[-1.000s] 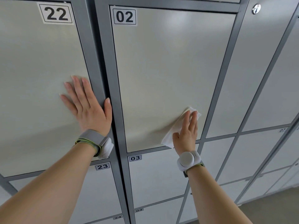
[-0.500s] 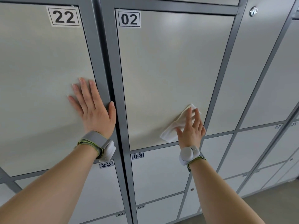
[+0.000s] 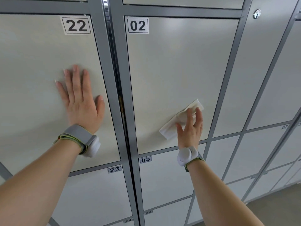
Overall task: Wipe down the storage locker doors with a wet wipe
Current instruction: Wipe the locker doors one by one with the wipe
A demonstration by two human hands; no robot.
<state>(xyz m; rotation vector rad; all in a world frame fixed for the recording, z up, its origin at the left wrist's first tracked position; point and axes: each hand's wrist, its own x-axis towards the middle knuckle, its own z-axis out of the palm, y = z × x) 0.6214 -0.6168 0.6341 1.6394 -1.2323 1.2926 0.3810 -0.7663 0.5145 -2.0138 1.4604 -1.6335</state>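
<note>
— Down low on door 02 (image 3: 179, 62), near its right corner: my right hand (image 3: 190, 128) presses the wet wipe (image 3: 171, 128) flat, fingers straight, nothing clenched. It's barely shifted this last second.
— And the other?
— My left hand (image 3: 81, 103), flat and released on door 22 (image 3: 32, 62), has swung more upright, thumb off the grey post (image 3: 117, 79). Just bracing.
— What's left?
— Most of 02 above, I'd judge, then door 03 (image 3: 162, 176). Farther right, a round lock (image 3: 257, 13) could snag the wipe.
</note>
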